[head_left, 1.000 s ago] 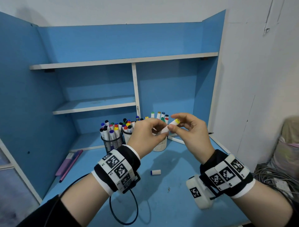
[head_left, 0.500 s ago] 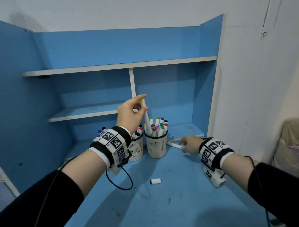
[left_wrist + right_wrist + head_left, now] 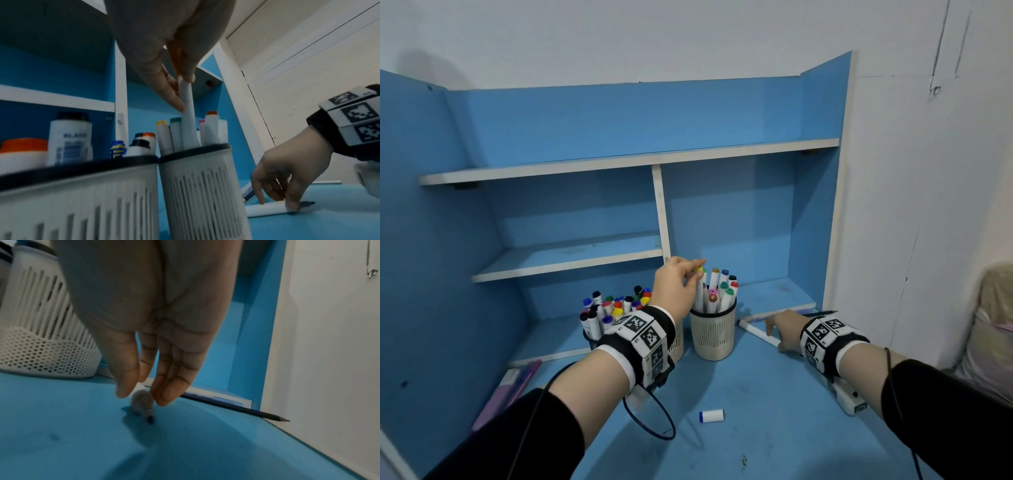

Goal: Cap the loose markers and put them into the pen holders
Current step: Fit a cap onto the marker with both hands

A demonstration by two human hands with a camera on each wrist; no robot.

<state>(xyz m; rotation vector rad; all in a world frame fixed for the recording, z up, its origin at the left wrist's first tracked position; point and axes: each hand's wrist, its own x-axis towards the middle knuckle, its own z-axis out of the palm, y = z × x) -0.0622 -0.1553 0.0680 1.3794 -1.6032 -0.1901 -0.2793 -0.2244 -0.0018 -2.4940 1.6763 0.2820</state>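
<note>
My left hand [image 3: 697,274] pinches the top of a white, yellow-capped marker [image 3: 700,291] that stands in the white slotted pen holder [image 3: 714,337] among several capped markers. In the left wrist view the fingers [image 3: 176,95] pinch the marker [image 3: 188,116] above that holder [image 3: 203,186]. My right hand [image 3: 774,337] reaches down to an uncapped white marker [image 3: 755,330] lying on the desk right of the holder. Thumb and fingers pinch that marker [image 3: 141,402] from both sides. A loose white cap [image 3: 711,415] with a blue end lies nearer me.
A black mesh holder [image 3: 590,337] full of markers stands at the left, and another white holder [image 3: 82,194] is partly hidden behind my left wrist. A dark pencil [image 3: 236,408] lies by the right shelf wall. Purple items [image 3: 510,390] lie at the desk's left edge.
Both hands held the yellow-capped marker in front of me. The left hand carried it over and lowered it into the white holder. The right hand dropped to the marker on the desk.
</note>
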